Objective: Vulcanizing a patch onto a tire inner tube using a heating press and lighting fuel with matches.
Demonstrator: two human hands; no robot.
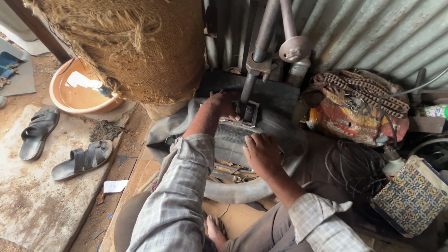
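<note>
Black rubber, an inner tube (233, 140), lies draped over a grey tyre (242, 189) just in front of the person's knees, pinned at its top under the metal clamp plate (247, 114) of an upright screw press (256, 60); the left hand (221, 105) rests on the tube beside that plate, fingers curled loosely against the metal, though whether they actually grip it is hard to tell from here. The right hand (262, 154) lies flat on the tube nearer the body, fingers spread and pressing down, closed around nothing; a burlap sack (135, 46), an orange water basin (79, 91) and two grey sandals (60, 142) sit off to the left.
</note>
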